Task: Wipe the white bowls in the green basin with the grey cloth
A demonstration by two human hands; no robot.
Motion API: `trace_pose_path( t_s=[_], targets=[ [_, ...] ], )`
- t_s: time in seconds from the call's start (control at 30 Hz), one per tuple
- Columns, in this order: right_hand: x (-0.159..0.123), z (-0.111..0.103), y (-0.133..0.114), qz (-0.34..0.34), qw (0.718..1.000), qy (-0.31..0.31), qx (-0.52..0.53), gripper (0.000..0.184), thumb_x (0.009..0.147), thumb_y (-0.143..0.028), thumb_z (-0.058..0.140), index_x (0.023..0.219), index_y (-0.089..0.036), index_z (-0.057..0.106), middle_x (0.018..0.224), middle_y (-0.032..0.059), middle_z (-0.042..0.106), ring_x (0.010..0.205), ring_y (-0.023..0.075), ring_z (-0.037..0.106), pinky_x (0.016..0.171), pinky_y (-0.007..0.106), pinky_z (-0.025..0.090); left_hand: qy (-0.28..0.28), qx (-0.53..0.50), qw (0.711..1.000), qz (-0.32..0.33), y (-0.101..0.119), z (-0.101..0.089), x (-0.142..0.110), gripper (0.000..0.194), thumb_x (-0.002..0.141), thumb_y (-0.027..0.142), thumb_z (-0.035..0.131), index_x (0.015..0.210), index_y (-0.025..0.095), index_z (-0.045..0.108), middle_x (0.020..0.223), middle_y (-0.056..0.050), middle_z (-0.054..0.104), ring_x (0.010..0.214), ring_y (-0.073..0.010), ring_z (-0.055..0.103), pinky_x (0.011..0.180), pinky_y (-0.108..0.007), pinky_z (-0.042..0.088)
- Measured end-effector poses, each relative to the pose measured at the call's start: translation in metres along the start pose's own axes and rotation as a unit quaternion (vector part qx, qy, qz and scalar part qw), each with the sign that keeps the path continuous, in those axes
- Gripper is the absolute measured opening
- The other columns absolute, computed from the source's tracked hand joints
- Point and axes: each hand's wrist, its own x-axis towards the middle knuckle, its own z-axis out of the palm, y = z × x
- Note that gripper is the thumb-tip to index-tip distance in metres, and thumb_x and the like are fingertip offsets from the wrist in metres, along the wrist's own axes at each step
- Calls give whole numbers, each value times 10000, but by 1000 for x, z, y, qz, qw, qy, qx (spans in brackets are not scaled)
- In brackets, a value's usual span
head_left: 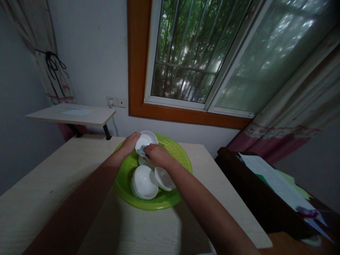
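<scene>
A green plastic basin [180, 156] stands on the pale wooden table [53, 191]. My left hand [130, 142] grips the rim of a white bowl [147, 137] held tilted over the basin. My right hand [157, 155] presses a small grey-blue cloth [141, 150] into that bowl, fingers closed on it. Below my hands, two more white bowls [145, 181] [164, 179] lie in the basin, with what looks like another under my right hand. Thin sticks, perhaps chopsticks [132, 166], lie in the basin's left part.
A small shelf [71, 114] on black brackets juts from the wall at the back left, by a wall socket [117, 102]. A window [196, 53] with curtains fills the back. A dark cabinet [255, 191] with papers [276, 180] stands right of the table.
</scene>
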Motion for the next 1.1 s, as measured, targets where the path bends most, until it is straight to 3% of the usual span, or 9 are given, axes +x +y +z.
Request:
trace_pose_path(
  t_s=[0.1, 0.23, 0.37, 0.47, 0.53, 0.8, 0.93, 1.1],
  targets=[
    [-1, 5, 1, -11, 997, 29, 75, 227, 945, -294, 643, 1115, -149, 687, 1123, 114, 741, 1075, 230, 662, 932, 311, 476, 9, 1, 1000, 1, 5, -1, -2, 346, 922, 506, 408, 857, 233, 609, 975, -70, 695, 987, -250, 639, 965, -390, 497],
    [-2, 9, -2, -25, 981, 93, 168, 462, 954, -496, 635, 1260, -151, 628, 1257, 132, 704, 1178, 257, 635, 1036, 354, 461, 16, 4, 1000, 11, 9, -4, -5, 373, 942, 540, 390, 880, 225, 580, 936, -45, 662, 930, -220, 607, 904, -351, 499],
    [-1, 4, -2, -30, 979, 86, 183, 435, 1060, -505, 442, 1184, -153, 666, 1193, 123, 726, 1131, 231, 645, 1018, 346, 458, 26, 27, 999, 15, 10, -5, -5, 361, 960, 520, 371, 909, 229, 580, 953, -47, 661, 948, -219, 604, 929, -357, 489],
    [0, -1, -1, -3, 987, 54, 151, 492, 1114, -413, 294, 1035, -156, 705, 1058, 102, 753, 997, 194, 663, 934, 314, 457, 23, 41, 999, 14, 13, -4, -5, 347, 956, 498, 373, 933, 226, 587, 1002, -63, 674, 1006, -228, 610, 977, -371, 475],
    [0, -4, 0, 23, 993, 38, 106, 470, 1112, -370, 317, 1000, -154, 718, 1029, 101, 758, 969, 192, 661, 906, 308, 446, 25, 48, 999, 8, 16, -4, -5, 355, 957, 502, 366, 941, 226, 589, 1011, -67, 677, 1012, -231, 610, 985, -377, 472],
    [0, -2, 5, 71, 996, 29, -53, 287, 1044, -305, 507, 1017, -148, 745, 1050, 114, 755, 1044, 252, 632, 946, 351, 432, 22, 59, 998, -7, 21, -5, -6, 370, 954, 508, 363, 965, 223, 598, 998, -67, 687, 955, -229, 611, 932, -369, 482],
    [0, -4, 8, 95, 991, 39, -89, 200, 1008, -205, 546, 1002, -155, 739, 1072, 125, 739, 1106, 277, 591, 947, 365, 447, 4, 57, 998, 0, 24, -5, -7, 365, 958, 505, 374, 971, 222, 605, 990, -59, 694, 942, -223, 613, 905, -353, 486],
    [0, -3, 6, 103, 990, 56, -82, 225, 1021, -191, 506, 1074, -153, 721, 1125, 146, 718, 1122, 287, 578, 943, 378, 475, 8, 52, 999, 5, 27, -5, -10, 348, 967, 488, 386, 974, 221, 609, 998, -56, 694, 944, -224, 614, 934, -362, 479]
  ],
)
